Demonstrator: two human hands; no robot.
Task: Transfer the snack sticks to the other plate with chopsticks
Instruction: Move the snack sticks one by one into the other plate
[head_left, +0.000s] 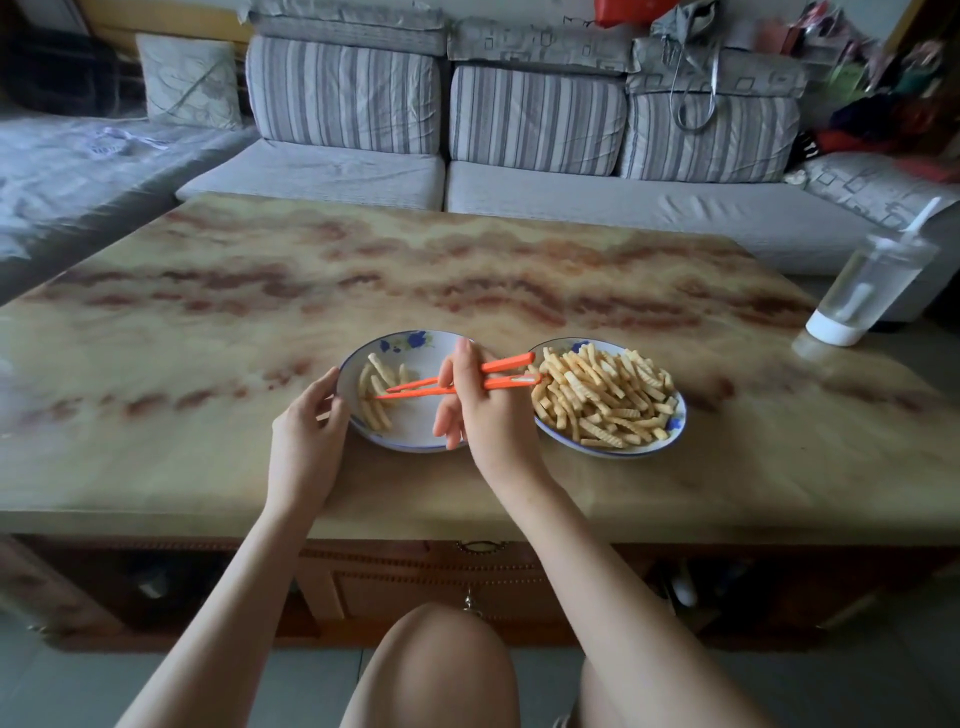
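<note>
Two white plates with blue rims stand side by side on the marble table. The right plate is heaped with crinkled snack sticks. The left plate holds several snack sticks on its left half. My right hand grips a pair of orange chopsticks, whose tips lie among the sticks in the left plate. I cannot tell whether a stick is pinched between the tips. My left hand rests against the left plate's rim, thumb and fingers curled round the edge.
A clear plastic bottle with a white cap and a straw stands upside down at the table's right edge. A grey striped sofa runs behind the table. My knees are below the table's front edge, by a wooden drawer.
</note>
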